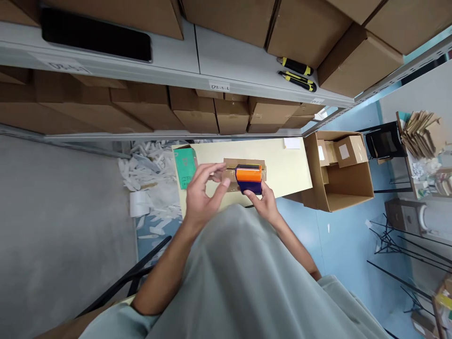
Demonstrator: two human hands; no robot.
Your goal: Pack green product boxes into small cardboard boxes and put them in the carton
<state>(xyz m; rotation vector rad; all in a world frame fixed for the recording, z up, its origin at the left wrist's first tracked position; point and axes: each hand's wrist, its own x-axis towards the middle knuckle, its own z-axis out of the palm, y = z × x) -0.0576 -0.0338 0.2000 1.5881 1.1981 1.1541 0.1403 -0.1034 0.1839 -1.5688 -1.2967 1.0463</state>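
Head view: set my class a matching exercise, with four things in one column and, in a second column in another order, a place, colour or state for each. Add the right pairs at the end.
Things
1. Handheld item in the right hand
2. Utility knives
3. Green box
4. Large carton

Places, colours, states
A. Open, with smaller boxes inside
B. At the left end of the cream table
C. Orange and dark blue
D. Lying on the shelf, black and yellow

Right pairs: 1-C, 2-D, 3-B, 4-A
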